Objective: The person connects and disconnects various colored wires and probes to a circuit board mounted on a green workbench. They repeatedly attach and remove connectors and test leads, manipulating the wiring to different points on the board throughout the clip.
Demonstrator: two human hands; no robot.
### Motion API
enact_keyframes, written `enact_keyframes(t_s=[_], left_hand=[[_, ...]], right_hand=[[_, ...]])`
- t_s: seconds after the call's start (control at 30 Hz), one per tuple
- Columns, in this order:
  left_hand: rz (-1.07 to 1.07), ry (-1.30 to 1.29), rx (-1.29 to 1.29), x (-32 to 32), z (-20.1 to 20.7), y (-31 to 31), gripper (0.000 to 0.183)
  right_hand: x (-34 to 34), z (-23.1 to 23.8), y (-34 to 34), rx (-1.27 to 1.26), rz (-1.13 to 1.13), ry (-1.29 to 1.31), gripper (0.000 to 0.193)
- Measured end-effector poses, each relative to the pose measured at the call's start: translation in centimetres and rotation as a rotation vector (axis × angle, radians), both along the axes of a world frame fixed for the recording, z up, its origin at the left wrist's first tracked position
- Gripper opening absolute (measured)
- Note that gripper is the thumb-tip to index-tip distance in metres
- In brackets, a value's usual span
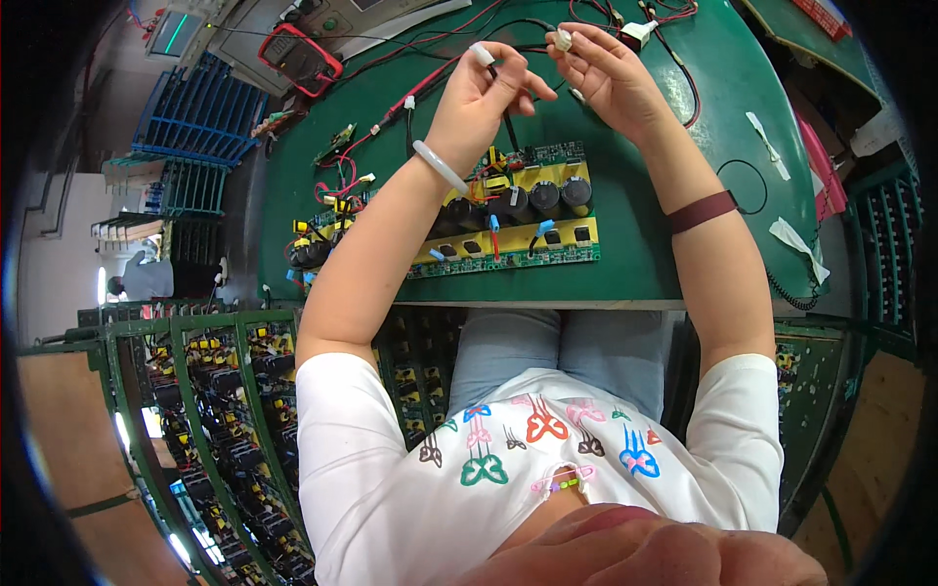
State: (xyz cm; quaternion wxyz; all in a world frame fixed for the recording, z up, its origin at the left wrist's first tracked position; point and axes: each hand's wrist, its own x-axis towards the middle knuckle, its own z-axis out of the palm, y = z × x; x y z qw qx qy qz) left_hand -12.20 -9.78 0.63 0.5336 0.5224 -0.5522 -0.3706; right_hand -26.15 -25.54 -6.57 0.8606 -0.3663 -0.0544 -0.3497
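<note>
Above the green bench my left hand [487, 93] is raised with its fingers curled in, closed around a black cable [510, 132] that runs down toward the circuit board. A white cover or piece [482, 55] sits at one of its fingertips; which of the two I cannot tell. Beside it, my right hand [611, 78] pinches a small whitish connector [563, 40] between thumb and finger. Below both hands lies a long circuit board [479, 262] with black cylindrical capacitors [545, 198], yellow parts and blue-tipped wires [494, 225]. My left forearm hides part of it.
A red-framed multimeter [299, 61] and a bench instrument [366, 21] stand at the back left. Red and black leads [420, 93] cross the green bench [645, 234]. White strips [799, 246] lie at the right. Racks of boards [215, 381] stand at the lower left.
</note>
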Motion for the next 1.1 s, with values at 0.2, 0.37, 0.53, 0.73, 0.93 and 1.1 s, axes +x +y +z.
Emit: enact_keyframes(t_s=[0.2, 0.37, 0.53, 0.73, 0.93, 1.1], left_hand=[[0.026, 0.251, 0.106, -1.3, 0.2, -0.1, 0.04], [-0.161, 0.366, 0.139, -0.6, 0.6, -0.6, 0.041], [-0.068, -0.006, 0.037, -1.0, 0.4, -0.5, 0.039], [0.029, -0.294, -0.033, -1.3, 0.8, -0.3, 0.037], [-0.039, -0.137, -0.01, -1.3, 0.9, -0.4, 0.04], [-0.184, 0.219, 0.106, -1.3, 1.2, -0.9, 0.037]], right_hand=[[0.3, -0.4, 0.1, -0.054, -0.069, 0.031, 0.034], [0.2, -0.7, -0.3, -0.048, -0.063, -0.027, 0.032], [0.0, -0.7, -0.6, -0.03, -0.053, -0.019, 0.032], [-0.1, -0.7, -0.6, -0.056, -0.052, -0.033, 0.032], [-0.1, -0.8, -0.6, -0.04, -0.032, -0.054, 0.03], [0.1, -1.1, -0.4, -0.067, -0.047, -0.024, 0.029]])
